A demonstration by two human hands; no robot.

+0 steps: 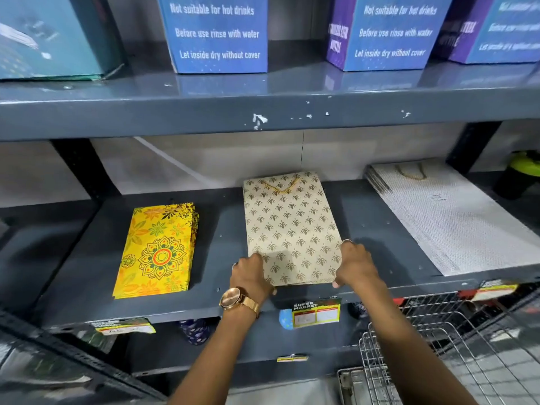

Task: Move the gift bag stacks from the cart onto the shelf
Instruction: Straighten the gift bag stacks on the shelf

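Note:
A stack of beige gift bags with a gold leaf pattern [290, 226] lies flat in the middle of the grey shelf [225, 252]. My left hand [251, 274], with a rose-gold watch on its wrist, grips the stack's near left corner. My right hand [358, 266] grips its near right corner. A yellow floral stack of gift bags [157, 249] lies on the shelf to the left. A white dotted stack of gift bags [447, 217] lies to the right. The wire cart [438, 346] stands at the lower right; no bags show in its visible part.
Blue boxes [216, 33] stand on the upper shelf [263, 112] just overhead. A dark bottle with a green lid [520, 173] stands at the far right. Price tags [317, 312] hang from the shelf's front edge. Black uprights [79, 168] frame the bay.

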